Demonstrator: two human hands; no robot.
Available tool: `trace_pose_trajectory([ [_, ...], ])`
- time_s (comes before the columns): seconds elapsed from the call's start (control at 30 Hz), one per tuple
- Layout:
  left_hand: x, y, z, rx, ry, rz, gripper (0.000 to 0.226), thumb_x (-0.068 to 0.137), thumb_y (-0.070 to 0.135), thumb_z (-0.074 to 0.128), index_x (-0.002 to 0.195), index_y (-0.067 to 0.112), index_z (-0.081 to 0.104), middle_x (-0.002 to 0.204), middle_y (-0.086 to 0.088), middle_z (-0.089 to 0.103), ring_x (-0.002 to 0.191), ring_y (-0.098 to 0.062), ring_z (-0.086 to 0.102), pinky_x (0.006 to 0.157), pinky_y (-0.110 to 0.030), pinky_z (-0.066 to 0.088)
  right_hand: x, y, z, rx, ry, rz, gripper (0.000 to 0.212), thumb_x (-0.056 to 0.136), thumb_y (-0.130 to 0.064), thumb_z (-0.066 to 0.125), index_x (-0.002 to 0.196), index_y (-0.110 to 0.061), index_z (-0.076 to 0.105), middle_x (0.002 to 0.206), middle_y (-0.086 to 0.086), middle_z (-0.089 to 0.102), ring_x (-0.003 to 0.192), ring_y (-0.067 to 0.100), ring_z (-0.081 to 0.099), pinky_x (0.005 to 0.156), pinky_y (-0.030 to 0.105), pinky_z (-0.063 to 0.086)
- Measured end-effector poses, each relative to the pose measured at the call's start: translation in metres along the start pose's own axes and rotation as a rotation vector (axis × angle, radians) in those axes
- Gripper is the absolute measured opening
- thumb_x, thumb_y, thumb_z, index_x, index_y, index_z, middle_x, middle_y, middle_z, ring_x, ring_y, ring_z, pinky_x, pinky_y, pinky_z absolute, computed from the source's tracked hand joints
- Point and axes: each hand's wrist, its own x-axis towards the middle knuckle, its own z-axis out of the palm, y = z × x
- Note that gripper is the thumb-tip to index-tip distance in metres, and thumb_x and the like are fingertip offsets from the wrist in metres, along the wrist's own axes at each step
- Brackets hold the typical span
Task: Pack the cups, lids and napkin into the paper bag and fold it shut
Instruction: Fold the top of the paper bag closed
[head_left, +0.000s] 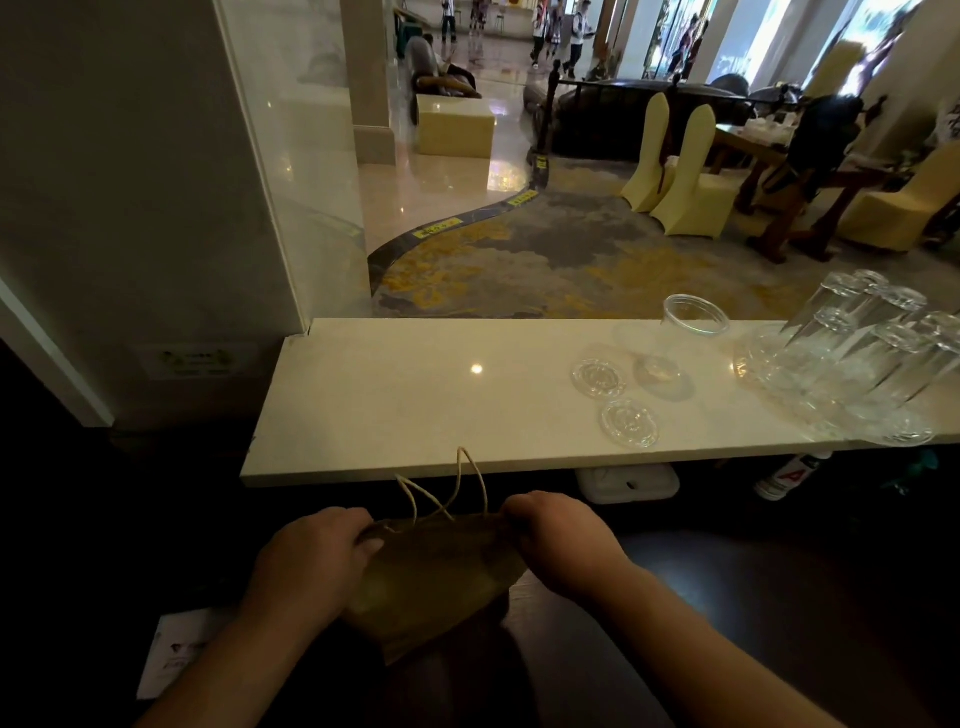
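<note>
1. At 6 o'clock, below the counter's near edge, my left hand (311, 561) has its fingers curled over the upper left edge of the bag (436, 577).
2. The bag looks flat and unopened. Its twine handles (470, 483) poke up between the hands.
3. My right hand (561, 535) pinches the bag's upper right corner, so both hands are clamped on the paper and set apart across its width.
4. By my reading the packing has not begun, and the job in hand is getting the bag's mouth open.
5. At 3 o'clock two clear lids (597, 378) lie flat on the counter (389, 395), one nearer me than the other.
6. Just beside them stands a clear cup (675, 338), mouth up. I cannot tell whether the disc at its base is a third lid.
7. I can see no napkin. Left to do: cup, lids and napkin in, top folded shut.
8. The room, from the left: a pale leaflet (176, 654) in the dark at 7 o'clock and a white pillar (130, 182) at 10 o'clock.
9. The counter is a glossy cream slab running 9 to 3 o'clock, with a ceiling light reflected near its middle.
10. Beyond it at 12 o'clock lie polished floor and a grey-and-gold carpet (493, 260). Covered chairs (685, 176) stand at 2 o'clock.
11. Upturned glasses (857, 353) crowd the counter's far right end.
</note>
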Motion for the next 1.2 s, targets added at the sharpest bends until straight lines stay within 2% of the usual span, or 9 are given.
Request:
trace_pose_trajectory([
  [0.1,0.001,-0.003,-0.002,0.029,0.023,-0.002,0.014,0.093,0.046,0.066,0.098,0.033,0.069,0.092,0.011,0.064,0.085,-0.012,0.063,0.068,-0.031,0.052,0.000,0.000,0.000,-0.008,0.025,0.031,0.015,0.094,-0.024,0.051,0.095,-0.028,0.065,0.087,-0.006,0.061,0.077,0.012,0.056,0.056,0.025,0.043],
  [0.23,0.002,-0.004,-0.006,0.044,0.026,0.024,0.011,0.094,0.041,0.067,0.100,0.033,0.071,0.095,0.011,0.068,0.088,-0.013,0.063,0.072,-0.033,0.053,0.000,0.003,-0.002,0.008,0.045,0.071,0.015,0.094,-0.028,0.053,0.096,-0.027,0.068,0.088,-0.006,0.063,0.079,0.013,0.059,0.064,0.033,0.054],
  [0.43,0.005,-0.006,-0.010,0.029,0.044,0.043,0.008,0.094,0.038,0.067,0.093,0.032,0.072,0.090,0.010,0.066,0.084,-0.014,0.064,0.072,-0.034,0.054,-0.004,0.009,-0.004,0.005,0.048,0.035,0.013,0.094,-0.030,0.055,0.094,-0.028,0.068,0.092,-0.010,0.058,0.080,0.010,0.057,0.064,0.028,0.050],
  [0.5,0.004,-0.006,-0.007,0.014,0.038,0.056,0.004,0.094,0.036,0.067,0.093,0.032,0.067,0.091,0.010,0.062,0.082,-0.013,0.062,0.070,-0.033,0.053,-0.007,0.010,-0.003,0.016,0.042,0.020,0.008,0.093,-0.031,0.058,0.086,-0.029,0.061,0.090,-0.010,0.053,0.078,0.009,0.054,0.061,0.026,0.046],
  [0.6,0.001,-0.009,0.001,-0.035,0.032,0.060,0.014,0.092,0.030,0.069,0.087,0.030,0.056,0.088,0.009,0.059,0.074,-0.011,0.058,0.062,-0.033,0.050,-0.011,0.010,-0.001,0.033,0.045,-0.014,0.020,0.090,-0.030,0.059,0.081,-0.035,0.041,0.084,-0.011,0.047,0.075,0.009,0.048,0.056,0.023,0.035],
  [0.67,0.000,-0.011,0.004,-0.054,0.022,0.051,0.020,0.088,0.025,0.071,0.082,0.029,0.053,0.084,0.009,0.057,0.070,-0.010,0.056,0.056,-0.030,0.045,-0.014,0.010,0.000,0.020,0.061,-0.039,0.023,0.089,-0.027,0.056,0.081,-0.035,0.036,0.082,-0.010,0.047,0.074,0.011,0.046,0.057,0.028,0.038],
  [0.8,-0.001,-0.012,0.007,-0.049,-0.030,0.062,0.034,0.081,0.021,0.074,0.070,0.031,0.044,0.079,0.008,0.053,0.065,-0.006,0.053,0.053,-0.025,0.040,-0.015,0.010,0.006,0.026,0.072,-0.056,0.017,0.087,-0.025,0.055,0.083,-0.033,0.039,0.085,-0.009,0.048,0.078,0.012,0.047,0.062,0.033,0.046],
  [1.0,-0.002,-0.015,0.011,-0.053,-0.105,0.048,0.021,0.077,0.019,0.071,0.077,0.025,0.050,0.086,0.011,0.054,0.072,-0.004,0.053,0.061,-0.027,0.045,-0.017,0.015,0.014,0.012,0.053,-0.092,0.009,0.087,-0.032,0.054,0.092,-0.033,0.047,0.094,-0.014,0.048,0.088,0.007,0.043,0.068,0.028,0.048],
  [1.2,-0.001,-0.021,0.018,-0.045,-0.198,0.060,0.027,0.069,0.027,0.072,0.071,0.028,0.046,0.081,0.010,0.056,0.074,-0.004,0.053,0.062,-0.026,0.045,-0.017,0.016,0.019,0.014,0.012,-0.101,0.011,0.086,-0.039,0.055,0.095,-0.036,0.049,0.103,-0.015,0.048,0.094,0.007,0.043,0.074,0.028,0.049],
])
